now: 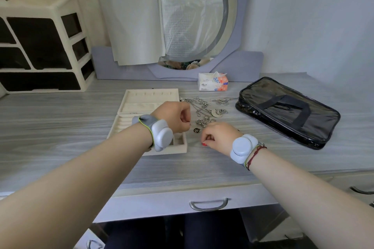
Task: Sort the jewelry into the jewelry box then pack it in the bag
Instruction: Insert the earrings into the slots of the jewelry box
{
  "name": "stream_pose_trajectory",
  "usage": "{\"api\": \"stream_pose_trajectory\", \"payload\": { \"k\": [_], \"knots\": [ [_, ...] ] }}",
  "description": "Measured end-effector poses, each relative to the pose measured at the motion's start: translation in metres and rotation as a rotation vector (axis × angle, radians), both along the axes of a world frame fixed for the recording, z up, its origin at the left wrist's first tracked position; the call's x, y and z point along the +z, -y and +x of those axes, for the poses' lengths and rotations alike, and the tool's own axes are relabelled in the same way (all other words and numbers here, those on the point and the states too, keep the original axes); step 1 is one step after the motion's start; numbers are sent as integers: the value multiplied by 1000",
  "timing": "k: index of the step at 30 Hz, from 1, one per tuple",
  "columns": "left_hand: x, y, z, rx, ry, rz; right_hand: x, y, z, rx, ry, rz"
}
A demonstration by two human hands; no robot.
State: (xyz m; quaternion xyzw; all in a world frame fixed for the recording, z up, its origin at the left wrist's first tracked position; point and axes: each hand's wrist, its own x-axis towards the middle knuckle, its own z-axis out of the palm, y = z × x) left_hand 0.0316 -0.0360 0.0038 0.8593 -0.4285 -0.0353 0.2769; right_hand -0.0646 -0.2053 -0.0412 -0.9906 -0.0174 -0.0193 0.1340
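An open cream jewelry box (141, 105) lies on the table, its front part under my left wrist. A tangle of silver chains and a round pendant (204, 109) lies right of the box, with several rings (203, 121) and two dark rings (196, 130) nearer me. My left hand (174, 116) hovers at the box's right edge, its curled fingers pinching a thin small piece. My right hand (219, 137) rests on the table just in front of the rings, thumb and forefinger pinched together on something too small to name. A black see-through bag (287, 111) lies flat at the right.
A tissue pack (213, 82) stands behind the jewelry. A cream drawer organizer (40, 46) fills the back left corner. A covered round mirror (192, 26) leans on the wall. A drawer with a metal handle (208, 204) runs under the table's front edge.
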Motion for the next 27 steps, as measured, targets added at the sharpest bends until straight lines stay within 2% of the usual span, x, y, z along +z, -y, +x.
{"api": "stream_pose_trajectory", "payload": {
  "k": [6, 11, 14, 23, 27],
  "knots": [
    [-3, -32, 7, 64, -59, -37, 1, -1, 1, -11, -2, 14],
    [-9, -63, 17, 165, -116, -75, 5, -5, 4, -108, 40, 168],
    [-13, -81, 23, 220, -143, -84, 11, -13, 7, -131, 59, 182],
    [-20, -126, 32, 315, -200, -106, 24, -60, 29, -63, 80, 337],
    [-26, -135, 31, 329, -216, -143, 28, -77, 36, -2, 73, 330]
  ]
}}
